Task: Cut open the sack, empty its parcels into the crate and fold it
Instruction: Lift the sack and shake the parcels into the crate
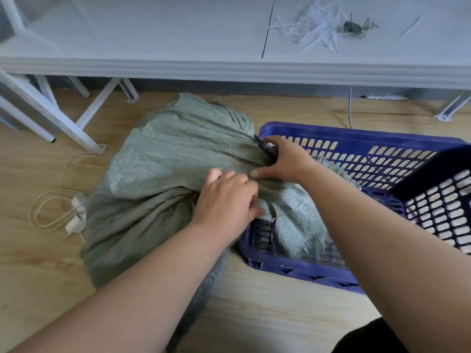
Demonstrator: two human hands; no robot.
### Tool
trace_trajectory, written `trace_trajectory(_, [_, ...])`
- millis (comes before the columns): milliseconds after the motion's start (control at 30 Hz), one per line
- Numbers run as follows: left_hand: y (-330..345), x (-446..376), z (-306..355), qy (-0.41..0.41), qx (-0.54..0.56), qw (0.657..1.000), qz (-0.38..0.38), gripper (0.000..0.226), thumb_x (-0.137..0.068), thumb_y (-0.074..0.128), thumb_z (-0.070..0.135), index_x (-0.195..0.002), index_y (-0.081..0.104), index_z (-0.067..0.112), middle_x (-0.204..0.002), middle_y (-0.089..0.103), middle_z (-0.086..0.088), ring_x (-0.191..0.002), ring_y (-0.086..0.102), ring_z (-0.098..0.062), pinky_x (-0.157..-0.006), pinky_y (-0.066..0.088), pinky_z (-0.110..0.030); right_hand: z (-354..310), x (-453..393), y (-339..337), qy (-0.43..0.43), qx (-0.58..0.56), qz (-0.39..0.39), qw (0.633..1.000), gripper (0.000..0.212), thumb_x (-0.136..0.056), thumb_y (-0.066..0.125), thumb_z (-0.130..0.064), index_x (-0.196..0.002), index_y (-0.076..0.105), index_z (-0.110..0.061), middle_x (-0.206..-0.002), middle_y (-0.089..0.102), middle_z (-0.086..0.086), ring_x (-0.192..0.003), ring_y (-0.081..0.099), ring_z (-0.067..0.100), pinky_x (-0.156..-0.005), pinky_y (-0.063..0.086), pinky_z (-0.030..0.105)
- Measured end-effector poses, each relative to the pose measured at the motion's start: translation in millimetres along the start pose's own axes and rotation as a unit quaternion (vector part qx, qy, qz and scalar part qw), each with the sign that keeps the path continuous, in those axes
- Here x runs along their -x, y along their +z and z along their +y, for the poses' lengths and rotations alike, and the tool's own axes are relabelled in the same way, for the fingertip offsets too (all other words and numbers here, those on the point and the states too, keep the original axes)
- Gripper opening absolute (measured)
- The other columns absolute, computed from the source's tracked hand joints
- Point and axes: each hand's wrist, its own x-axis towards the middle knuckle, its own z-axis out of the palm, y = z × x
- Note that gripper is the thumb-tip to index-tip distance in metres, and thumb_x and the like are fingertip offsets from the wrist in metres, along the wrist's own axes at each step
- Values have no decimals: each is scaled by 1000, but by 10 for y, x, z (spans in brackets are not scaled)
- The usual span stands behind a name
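A full green woven sack (163, 174) lies on the wooden floor, its frayed open end draped over the near left corner of the blue slotted crate (356, 141). My left hand (226, 197) grips bunched sack cloth near the crate's edge. My right hand (285, 159) holds a dark-handled cutter (266, 148) against the sack's upper fold, its thumb stretched left on the cloth. No parcels show; the sack hides them.
A white table (229, 70) runs across the top, with scraps of cut string and plastic (331, 29) on it. White metal legs (89, 115) stand at left. A power plug and cream cord (74, 212) lie on the floor left of the sack.
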Motion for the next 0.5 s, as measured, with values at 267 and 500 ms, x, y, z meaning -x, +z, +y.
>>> trace_trajectory(267, [144, 41, 0, -84, -67, 988, -113, 75, -80, 71, 29, -142, 30, 22, -131, 46, 5, -125, 40, -18, -106, 18, -34, -39, 25, 102, 49, 58, 9, 997, 71, -71, 83, -31, -133, 51, -16, -124, 61, 8, -106, 57, 27, -88, 46, 33])
trace_trajectory(500, [27, -93, 62, -37, -93, 978, -182, 30, -92, 50, 12, -115, 65, 25, -110, 59, 2, -112, 43, -22, -95, 20, -34, -44, -84, -333, 30, 64, 164, 984, 42, -85, 61, -13, -125, 60, -27, -107, 66, 11, -98, 61, 33, -71, 43, 31])
